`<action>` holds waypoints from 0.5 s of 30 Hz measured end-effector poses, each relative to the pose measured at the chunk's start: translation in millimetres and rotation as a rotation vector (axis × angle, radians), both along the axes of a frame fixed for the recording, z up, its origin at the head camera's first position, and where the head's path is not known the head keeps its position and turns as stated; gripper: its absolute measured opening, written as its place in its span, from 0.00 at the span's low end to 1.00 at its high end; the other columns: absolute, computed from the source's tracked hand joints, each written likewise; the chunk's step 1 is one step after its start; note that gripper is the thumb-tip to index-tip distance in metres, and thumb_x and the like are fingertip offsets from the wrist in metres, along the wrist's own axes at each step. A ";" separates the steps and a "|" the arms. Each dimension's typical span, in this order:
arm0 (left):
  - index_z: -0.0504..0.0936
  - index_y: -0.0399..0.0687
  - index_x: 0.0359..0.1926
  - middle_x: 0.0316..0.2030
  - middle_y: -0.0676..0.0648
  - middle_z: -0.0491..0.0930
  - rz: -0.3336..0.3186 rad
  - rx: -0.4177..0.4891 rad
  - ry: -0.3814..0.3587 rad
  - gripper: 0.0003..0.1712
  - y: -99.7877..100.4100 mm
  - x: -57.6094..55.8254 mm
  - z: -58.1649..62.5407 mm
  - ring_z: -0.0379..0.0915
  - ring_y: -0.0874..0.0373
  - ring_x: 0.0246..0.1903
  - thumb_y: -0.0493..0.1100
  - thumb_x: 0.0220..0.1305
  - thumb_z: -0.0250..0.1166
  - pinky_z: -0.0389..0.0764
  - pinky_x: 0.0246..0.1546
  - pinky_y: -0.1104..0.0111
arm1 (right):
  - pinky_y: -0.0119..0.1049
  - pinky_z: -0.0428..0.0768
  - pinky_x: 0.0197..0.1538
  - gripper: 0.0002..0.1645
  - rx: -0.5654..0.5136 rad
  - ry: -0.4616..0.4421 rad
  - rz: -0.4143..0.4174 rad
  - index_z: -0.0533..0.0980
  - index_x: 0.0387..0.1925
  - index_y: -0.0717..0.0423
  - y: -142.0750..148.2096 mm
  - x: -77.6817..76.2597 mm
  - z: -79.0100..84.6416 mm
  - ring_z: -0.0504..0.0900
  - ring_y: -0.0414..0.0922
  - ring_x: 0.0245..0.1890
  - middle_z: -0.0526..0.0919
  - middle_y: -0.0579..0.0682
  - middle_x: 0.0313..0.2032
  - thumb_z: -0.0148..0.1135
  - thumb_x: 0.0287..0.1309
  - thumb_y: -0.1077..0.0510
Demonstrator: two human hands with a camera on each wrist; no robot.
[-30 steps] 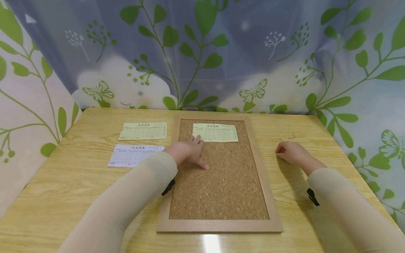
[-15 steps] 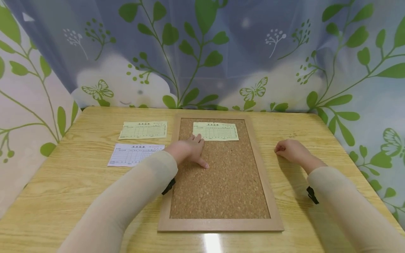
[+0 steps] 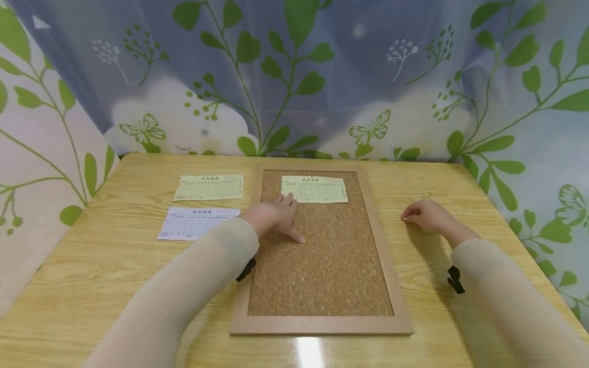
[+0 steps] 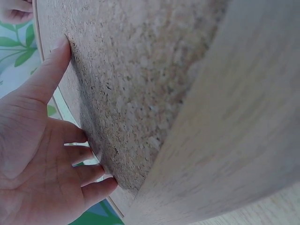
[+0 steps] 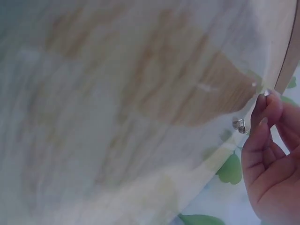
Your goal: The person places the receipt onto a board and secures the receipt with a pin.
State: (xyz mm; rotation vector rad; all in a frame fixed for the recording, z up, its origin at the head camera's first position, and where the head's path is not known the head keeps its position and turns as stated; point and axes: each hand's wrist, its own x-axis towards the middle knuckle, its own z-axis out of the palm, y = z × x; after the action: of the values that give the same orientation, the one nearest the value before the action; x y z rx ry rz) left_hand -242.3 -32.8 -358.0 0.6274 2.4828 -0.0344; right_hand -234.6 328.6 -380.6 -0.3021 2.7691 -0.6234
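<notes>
My left hand (image 3: 278,220) lies with spread fingers on the cork board (image 3: 322,266). Its fingertips touch the lower left corner of a pale green printed slip (image 3: 317,190) at the board's top. In the left wrist view the thumb (image 4: 54,68) presses the cork. To the right of the board, just above the table, my right hand (image 3: 428,217) pinches a tiny clear push pin (image 5: 267,93) between thumb and finger; only a pale, shiny bit shows. A few more clear push pins (image 5: 240,124) lie on the table beyond that hand.
Left of the board lie another green slip (image 3: 209,188) and a lilac slip (image 3: 195,222), partly behind the left sleeve. A wooden frame (image 3: 322,325) edges the board. Leaf-patterned cloth (image 3: 322,117) hangs along the table's back and sides.
My right hand's fingers have turned slightly, and a small white tip now shows at them. The left hand stays in place on the board. The view has shifted a little.
</notes>
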 end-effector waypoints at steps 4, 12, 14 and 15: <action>0.38 0.40 0.72 0.72 0.40 0.30 0.003 0.000 -0.001 0.62 0.7 -1.7 -0.5 0.28 0.45 0.70 0.70 0.53 0.58 0.46 0.66 0.55 | 0.37 0.73 0.29 0.13 -0.151 -0.101 -0.089 0.77 0.42 0.69 6.5 -2.5 0.2 0.73 0.43 0.26 0.78 0.50 0.27 0.54 0.64 0.61; 0.38 0.39 0.72 0.72 0.39 0.31 0.000 0.001 0.002 0.61 0.7 0.7 1.7 0.29 0.43 0.70 0.69 0.54 0.59 0.45 0.66 0.54 | 0.31 0.72 0.30 0.19 -0.386 -0.251 -0.189 0.68 0.52 0.75 10.5 -5.3 3.0 0.71 0.36 0.25 0.78 0.46 0.29 0.47 0.69 0.62; 0.38 0.38 0.72 0.72 0.39 0.31 -0.006 -0.001 0.003 0.61 0.5 0.8 2.4 0.29 0.43 0.70 0.69 0.54 0.58 0.45 0.66 0.54 | 0.30 0.72 0.30 0.19 -0.428 -0.270 -0.196 0.67 0.53 0.75 10.7 -6.6 2.7 0.71 0.35 0.26 0.78 0.45 0.29 0.46 0.69 0.62; 0.38 0.38 0.72 0.72 0.39 0.31 -0.008 -0.001 0.005 0.61 0.4 0.8 3.0 0.29 0.43 0.70 0.69 0.54 0.58 0.45 0.66 0.54 | 0.30 0.72 0.30 0.19 -0.446 -0.275 -0.197 0.67 0.53 0.76 10.5 -7.2 2.7 0.72 0.35 0.26 0.78 0.45 0.29 0.45 0.69 0.62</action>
State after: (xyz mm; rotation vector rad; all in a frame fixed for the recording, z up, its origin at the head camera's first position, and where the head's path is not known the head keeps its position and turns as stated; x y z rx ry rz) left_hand -241.5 -32.4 -354.9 0.6379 2.4850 -0.0398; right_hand -241.8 339.1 -377.9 -0.0256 2.3904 -1.2338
